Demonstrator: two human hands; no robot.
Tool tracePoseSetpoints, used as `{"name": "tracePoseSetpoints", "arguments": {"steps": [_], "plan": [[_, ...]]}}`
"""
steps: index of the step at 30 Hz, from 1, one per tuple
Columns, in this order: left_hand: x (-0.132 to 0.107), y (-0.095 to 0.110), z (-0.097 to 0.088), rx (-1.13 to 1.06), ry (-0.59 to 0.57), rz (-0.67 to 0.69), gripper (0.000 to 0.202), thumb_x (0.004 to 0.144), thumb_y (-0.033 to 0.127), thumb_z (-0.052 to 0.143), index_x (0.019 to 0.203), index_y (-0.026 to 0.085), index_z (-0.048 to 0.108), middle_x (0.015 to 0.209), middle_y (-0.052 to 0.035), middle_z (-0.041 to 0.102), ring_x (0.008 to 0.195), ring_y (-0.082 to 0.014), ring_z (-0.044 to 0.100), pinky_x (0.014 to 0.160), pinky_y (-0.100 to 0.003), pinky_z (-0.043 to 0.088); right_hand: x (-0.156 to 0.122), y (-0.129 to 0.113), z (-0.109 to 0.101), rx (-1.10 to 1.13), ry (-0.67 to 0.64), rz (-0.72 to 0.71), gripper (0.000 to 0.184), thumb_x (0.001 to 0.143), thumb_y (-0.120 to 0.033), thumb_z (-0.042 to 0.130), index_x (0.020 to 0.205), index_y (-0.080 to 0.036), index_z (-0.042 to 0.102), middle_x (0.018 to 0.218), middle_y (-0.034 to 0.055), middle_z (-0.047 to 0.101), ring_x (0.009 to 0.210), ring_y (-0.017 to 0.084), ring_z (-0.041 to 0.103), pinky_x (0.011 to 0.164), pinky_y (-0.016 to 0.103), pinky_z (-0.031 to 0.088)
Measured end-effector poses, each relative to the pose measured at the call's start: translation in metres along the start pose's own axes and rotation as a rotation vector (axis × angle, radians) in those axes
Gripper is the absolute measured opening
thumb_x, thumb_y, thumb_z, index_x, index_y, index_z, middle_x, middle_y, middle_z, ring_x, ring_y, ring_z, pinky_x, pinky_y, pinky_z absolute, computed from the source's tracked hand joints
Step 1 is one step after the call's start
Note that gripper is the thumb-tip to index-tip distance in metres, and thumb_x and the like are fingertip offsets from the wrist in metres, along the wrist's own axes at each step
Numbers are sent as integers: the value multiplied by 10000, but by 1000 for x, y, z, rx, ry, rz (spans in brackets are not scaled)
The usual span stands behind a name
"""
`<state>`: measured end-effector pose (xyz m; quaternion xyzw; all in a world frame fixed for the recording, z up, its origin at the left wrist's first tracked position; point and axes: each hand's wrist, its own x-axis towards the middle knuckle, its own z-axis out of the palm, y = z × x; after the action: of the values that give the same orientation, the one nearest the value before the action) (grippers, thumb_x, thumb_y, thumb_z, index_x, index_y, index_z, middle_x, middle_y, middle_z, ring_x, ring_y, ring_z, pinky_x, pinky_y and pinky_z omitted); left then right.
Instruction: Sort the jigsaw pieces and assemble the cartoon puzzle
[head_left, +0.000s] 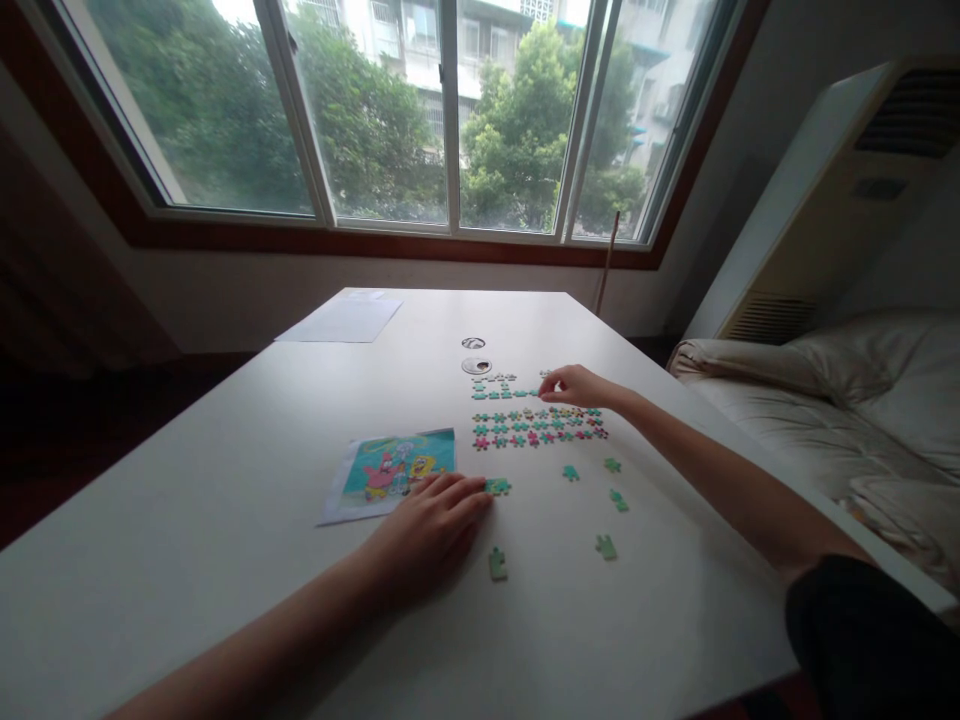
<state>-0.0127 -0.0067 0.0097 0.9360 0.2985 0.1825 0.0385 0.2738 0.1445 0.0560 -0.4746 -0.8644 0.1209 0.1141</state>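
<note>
My left hand lies palm down on the white table, fingers stretched out. Its fingertips touch the left end of some joined green puzzle pieces. Further away, my right hand pinches a small puzzle piece at the right end of a short row; the fingers partly hide it. Just nearer than that hand are several rows of puzzle pieces, mostly green and pink. Partly beneath my left forearm and hand is a picture sheet with cartoon figures on a teal background.
Loose green pieces lie nearer me, among them a puzzle piece and another puzzle piece. Two round items sit beyond the rows. White paper rests at the far left. A sofa stands right of the table.
</note>
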Motion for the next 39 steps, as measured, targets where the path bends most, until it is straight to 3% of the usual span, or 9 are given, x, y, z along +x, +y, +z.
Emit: {"name": "tracePoseSetpoints", "arguments": {"steps": [4,8,15,27,33,36,39], "plan": [[0,1,-2,13,-18,-13,327,834,128,416,1140,202,502,1186,-72,545,1033,-238,492,874,-417,410,50,-3,19,-38,35,20,176,753,-237,591,853,-157,712,804,37,687,674,117,576,621,206,399],[0,1,-3,8,-24,-9,312,848,132,393,1133,192,502,1189,-77,544,1030,-239,490,873,-417,407,79,-4,31,-56,33,45,197,724,-273,630,856,-155,716,832,48,692,700,132,597,611,204,401],[-1,2,-5,-2,-19,-20,331,826,123,416,1136,199,504,1175,-80,549,1033,-232,493,886,-401,405,94,-8,38,-57,-36,84,210,667,-287,670,830,-164,720,823,34,699,704,131,596,604,199,396],[-2,3,-5,28,-24,-57,347,808,115,429,1135,212,495,1158,-98,515,988,-231,510,858,-405,425,113,-3,32,86,-169,232,269,534,-308,759,721,-125,698,725,54,680,652,156,572,535,227,389],[-2,1,-3,47,-42,-71,360,824,134,428,1175,204,465,1153,-103,505,1012,-235,500,877,-413,418,82,-11,23,224,-32,153,260,670,-313,664,837,-117,631,779,45,650,670,108,552,579,210,401],[-2,2,-9,118,-46,-102,336,845,183,439,1178,204,479,1200,-104,500,1056,-253,488,900,-445,404,36,-14,9,308,-41,88,287,691,-364,639,841,-122,605,752,27,630,638,92,539,574,209,408],[-7,2,-25,207,-71,-210,335,858,265,457,1188,226,498,1222,-92,511,1089,-274,480,906,-472,397,-26,-13,-7,463,-202,-22,331,669,-415,654,812,-123,591,706,21,608,622,103,529,563,226,404]]}}
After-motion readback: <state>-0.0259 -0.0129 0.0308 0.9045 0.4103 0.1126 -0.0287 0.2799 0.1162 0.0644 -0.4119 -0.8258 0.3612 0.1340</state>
